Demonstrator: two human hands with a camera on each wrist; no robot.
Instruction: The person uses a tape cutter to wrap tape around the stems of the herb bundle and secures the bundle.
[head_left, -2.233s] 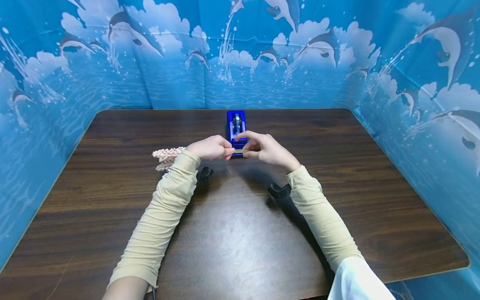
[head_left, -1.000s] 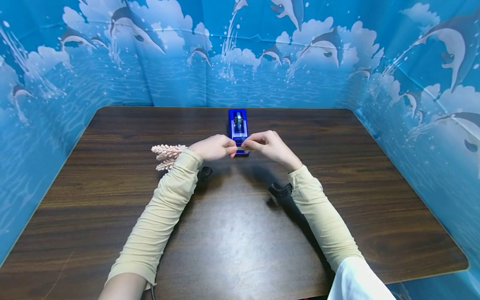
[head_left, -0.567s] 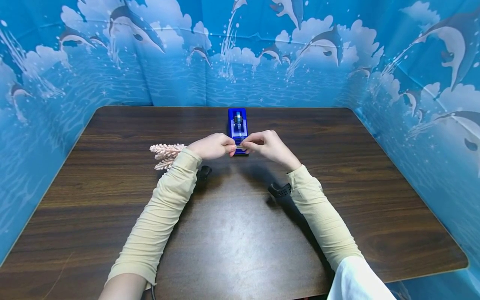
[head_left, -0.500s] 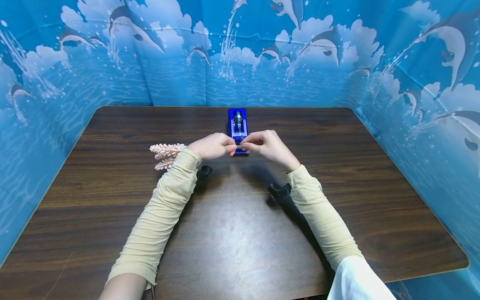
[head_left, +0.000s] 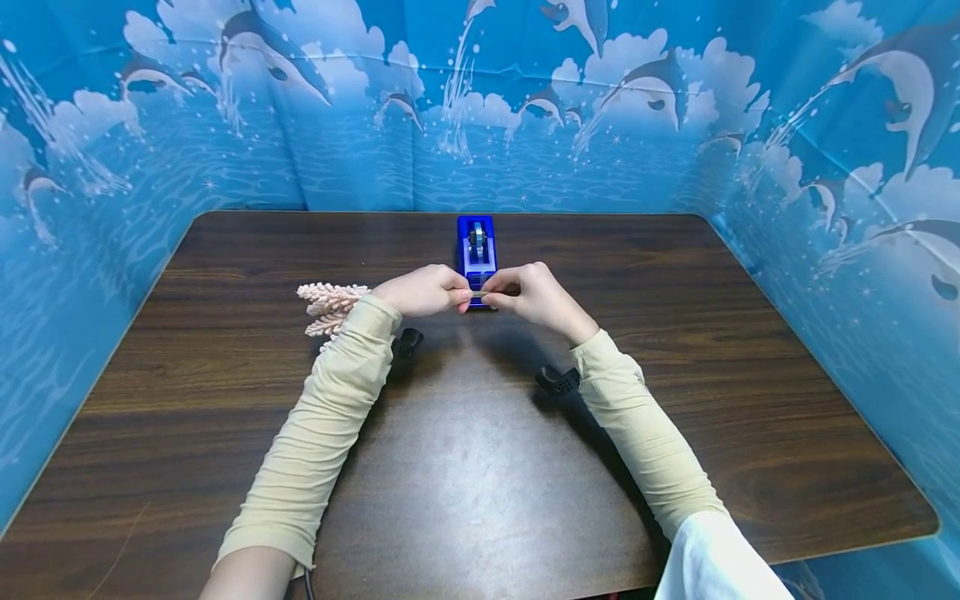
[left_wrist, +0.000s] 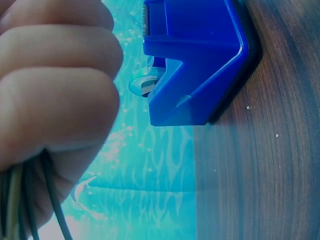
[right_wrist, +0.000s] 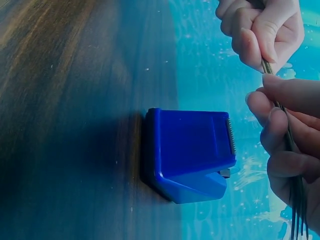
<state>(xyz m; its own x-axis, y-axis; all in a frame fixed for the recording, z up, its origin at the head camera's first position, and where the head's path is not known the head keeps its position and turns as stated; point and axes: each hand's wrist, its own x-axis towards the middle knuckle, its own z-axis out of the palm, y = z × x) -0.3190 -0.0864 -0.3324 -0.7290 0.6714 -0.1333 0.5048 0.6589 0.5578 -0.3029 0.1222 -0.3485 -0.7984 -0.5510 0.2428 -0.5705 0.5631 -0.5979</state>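
My left hand point(head_left: 423, 292) grips a bunch of pale pink flower sprigs point(head_left: 330, 302) by the stems, with the blossoms sticking out past the wrist on the left. The thin dark green stems point(right_wrist: 297, 200) run from that fist across to my right hand point(head_left: 536, 296). There the thumb and fingertips pinch them close beside the left hand, and the loose ends show below the fingers in the right wrist view. Just beyond and below both hands, a blue tape dispenser point(head_left: 477, 250) stands on the table, its toothed cutter point(right_wrist: 231, 136) facing the hands.
The dark wood-grain table point(head_left: 480, 467) stretches around the arms. Black wrist cameras point(head_left: 557, 380) hang under the forearms. A blue curtain point(head_left: 337, 167) printed with dolphins surrounds the table's back and sides.
The right hand's raised, spread fingers have come down and closed to a pinch on the stems, slightly nearer the left hand. The left hand has kept its grip and barely moved.
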